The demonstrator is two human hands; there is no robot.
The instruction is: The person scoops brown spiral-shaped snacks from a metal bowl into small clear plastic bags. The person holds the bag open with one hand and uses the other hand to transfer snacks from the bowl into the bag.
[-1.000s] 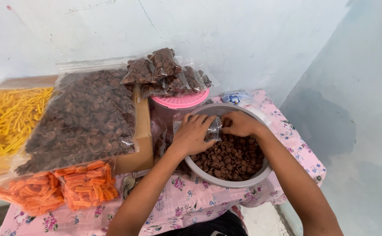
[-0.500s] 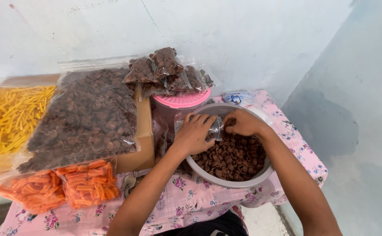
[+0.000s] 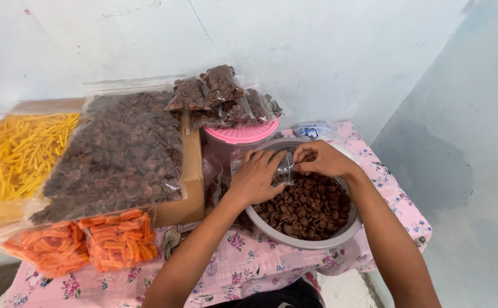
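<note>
Both hands (image 3: 292,171) hold a small clear bag (image 3: 284,169) over brown snacks (image 3: 309,208).

i see a big clear bag of brown shell crackers (image 3: 112,154) lying on a cardboard box (image 3: 189,177). left of it sits a bag of yellow sticks (image 3: 18,151), and in front two bags of orange sticks (image 3: 83,242). small packed brown bags (image 3: 220,94) rest on a pink lid (image 3: 243,132). a floral cloth (image 3: 249,268) covers the counter.
</note>
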